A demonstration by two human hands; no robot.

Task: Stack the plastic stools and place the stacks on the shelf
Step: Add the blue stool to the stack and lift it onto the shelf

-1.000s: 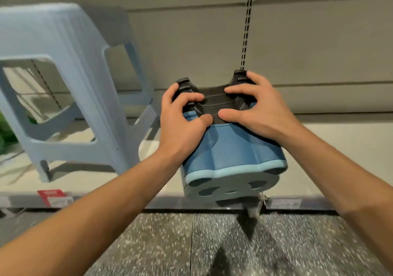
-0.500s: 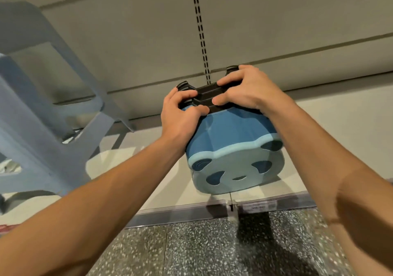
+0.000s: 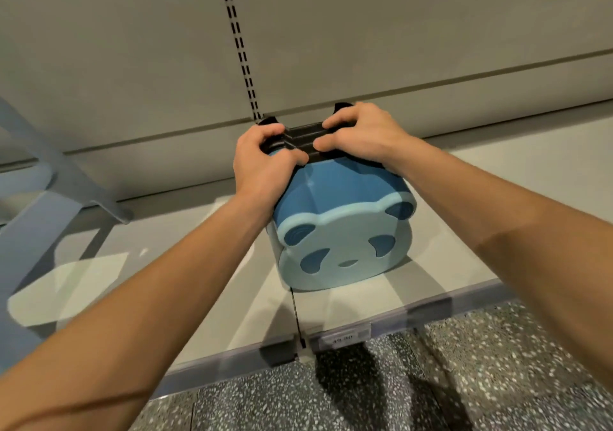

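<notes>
Pale shelf [image 3: 464, 205] runs across the far scene above speckled floor [image 3: 464, 381]. Your left hand [image 3: 262, 162] and right hand [image 3: 361, 135] both clamp the black base of the blue panda stool [image 3: 341, 231], tipped face-toward-you on the shelf. Grey stool [image 3: 43, 198] sits far left.

Grey stool [image 3: 49, 178]: left of panda stool [image 3: 345, 231], cut by left edge, blurred.
Price label [image 3: 343, 337]: below panda stool, unreadable.
Black legs [image 3: 305, 138]: partly covered by hands.
</notes>
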